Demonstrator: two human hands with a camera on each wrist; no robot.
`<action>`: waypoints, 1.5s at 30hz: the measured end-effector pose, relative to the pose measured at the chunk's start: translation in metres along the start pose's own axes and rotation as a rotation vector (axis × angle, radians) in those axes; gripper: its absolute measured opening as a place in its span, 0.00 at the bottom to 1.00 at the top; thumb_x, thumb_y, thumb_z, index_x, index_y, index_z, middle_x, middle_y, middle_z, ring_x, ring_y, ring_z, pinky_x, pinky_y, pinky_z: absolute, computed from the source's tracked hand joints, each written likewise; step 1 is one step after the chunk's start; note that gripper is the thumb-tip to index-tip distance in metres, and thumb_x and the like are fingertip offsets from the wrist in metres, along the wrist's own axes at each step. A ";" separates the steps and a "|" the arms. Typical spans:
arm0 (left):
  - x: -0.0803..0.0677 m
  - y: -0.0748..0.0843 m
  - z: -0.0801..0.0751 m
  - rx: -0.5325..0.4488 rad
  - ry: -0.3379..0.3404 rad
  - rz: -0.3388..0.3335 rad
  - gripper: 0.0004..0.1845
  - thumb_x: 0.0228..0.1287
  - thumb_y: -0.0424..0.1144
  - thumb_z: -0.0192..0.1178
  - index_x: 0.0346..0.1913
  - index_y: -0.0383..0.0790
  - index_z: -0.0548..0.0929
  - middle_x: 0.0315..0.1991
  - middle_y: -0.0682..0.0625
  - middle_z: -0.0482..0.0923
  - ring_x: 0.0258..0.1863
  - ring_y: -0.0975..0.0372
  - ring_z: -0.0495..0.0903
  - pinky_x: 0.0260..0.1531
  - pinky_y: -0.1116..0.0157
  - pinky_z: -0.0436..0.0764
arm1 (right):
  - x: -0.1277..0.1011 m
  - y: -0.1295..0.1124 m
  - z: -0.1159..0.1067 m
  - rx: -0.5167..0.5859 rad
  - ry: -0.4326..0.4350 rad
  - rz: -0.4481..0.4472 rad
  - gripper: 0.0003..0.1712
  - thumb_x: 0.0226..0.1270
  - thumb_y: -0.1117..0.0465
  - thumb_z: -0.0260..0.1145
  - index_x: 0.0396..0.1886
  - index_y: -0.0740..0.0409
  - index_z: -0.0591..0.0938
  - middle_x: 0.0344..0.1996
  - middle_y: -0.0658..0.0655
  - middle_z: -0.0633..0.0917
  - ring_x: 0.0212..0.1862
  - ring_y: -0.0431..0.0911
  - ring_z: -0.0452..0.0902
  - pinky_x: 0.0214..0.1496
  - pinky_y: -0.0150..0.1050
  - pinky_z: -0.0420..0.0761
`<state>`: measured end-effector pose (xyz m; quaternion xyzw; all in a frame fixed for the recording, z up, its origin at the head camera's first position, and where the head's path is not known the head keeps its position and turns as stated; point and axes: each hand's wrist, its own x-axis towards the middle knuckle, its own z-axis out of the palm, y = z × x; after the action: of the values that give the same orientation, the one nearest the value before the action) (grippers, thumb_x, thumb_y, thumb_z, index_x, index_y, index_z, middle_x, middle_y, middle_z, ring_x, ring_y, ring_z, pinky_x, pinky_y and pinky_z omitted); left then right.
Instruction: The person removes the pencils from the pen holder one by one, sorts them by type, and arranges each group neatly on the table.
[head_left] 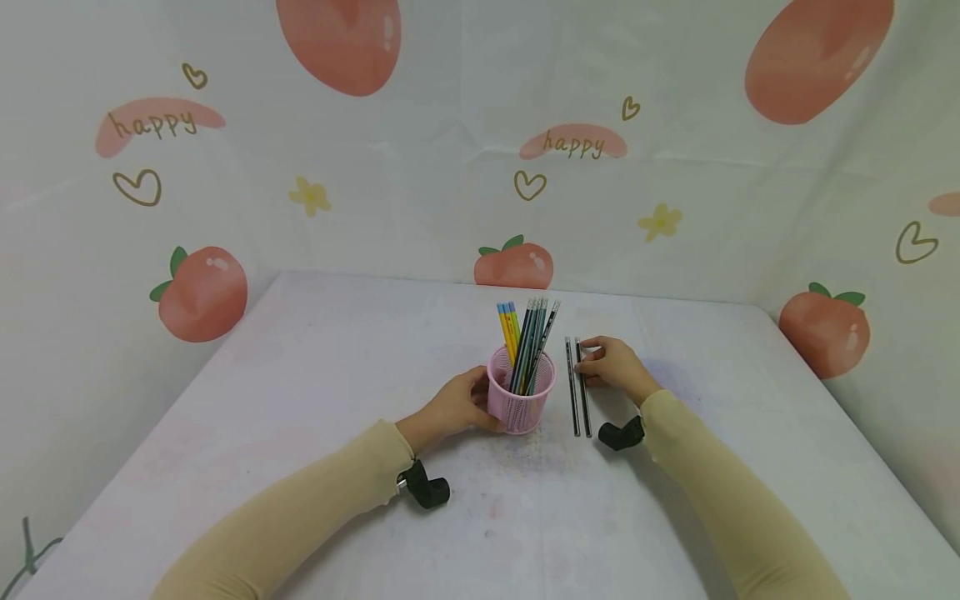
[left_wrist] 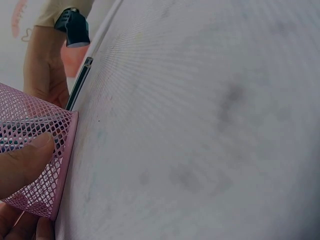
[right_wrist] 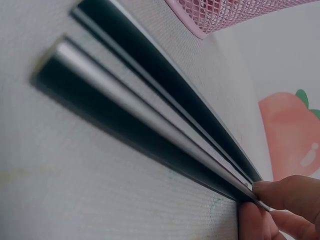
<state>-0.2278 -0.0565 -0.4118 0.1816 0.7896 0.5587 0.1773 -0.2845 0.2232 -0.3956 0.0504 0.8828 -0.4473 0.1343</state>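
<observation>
A pink mesh cup stands mid-table holding several pencils, some yellow and blue, most dark. My left hand grips the cup's left side; in the left wrist view my thumb presses on the mesh. Two dark pencils lie side by side just right of the cup. My right hand pinches the nearer one at its far end; the right wrist view shows my fingertips on that pencil, with the cup's base beyond.
The white table is walled by a peach-print cloth backdrop at the back and on both sides. Black wrist cameras sit below both sleeves. My right hand shows behind the cup in the left wrist view.
</observation>
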 end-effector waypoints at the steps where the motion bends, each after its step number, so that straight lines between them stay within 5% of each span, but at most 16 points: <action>1: 0.000 0.000 0.000 0.002 0.002 0.000 0.41 0.42 0.24 0.74 0.63 0.32 0.69 0.62 0.40 0.73 0.63 0.50 0.72 0.66 0.55 0.70 | 0.000 0.000 0.000 0.002 0.000 0.000 0.35 0.63 0.66 0.67 0.67 0.68 0.66 0.42 0.60 0.79 0.29 0.37 0.79 0.37 0.32 0.85; 24: 0.000 0.001 0.000 -0.019 0.015 -0.022 0.40 0.41 0.23 0.74 0.61 0.35 0.71 0.61 0.43 0.74 0.63 0.52 0.73 0.66 0.55 0.70 | 0.001 0.002 -0.001 0.029 -0.012 -0.015 0.34 0.63 0.66 0.67 0.67 0.69 0.66 0.39 0.58 0.78 0.31 0.37 0.78 0.38 0.32 0.85; 45: 0.001 -0.001 0.000 -0.018 0.012 -0.014 0.40 0.40 0.24 0.74 0.62 0.35 0.70 0.61 0.43 0.74 0.62 0.52 0.73 0.66 0.55 0.70 | -0.002 0.003 0.001 0.113 0.010 -0.008 0.33 0.64 0.68 0.65 0.67 0.71 0.66 0.50 0.69 0.79 0.32 0.39 0.80 0.40 0.35 0.86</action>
<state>-0.2289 -0.0564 -0.4126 0.1712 0.7867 0.5657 0.1781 -0.2818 0.2243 -0.3977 0.0567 0.8570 -0.4967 0.1251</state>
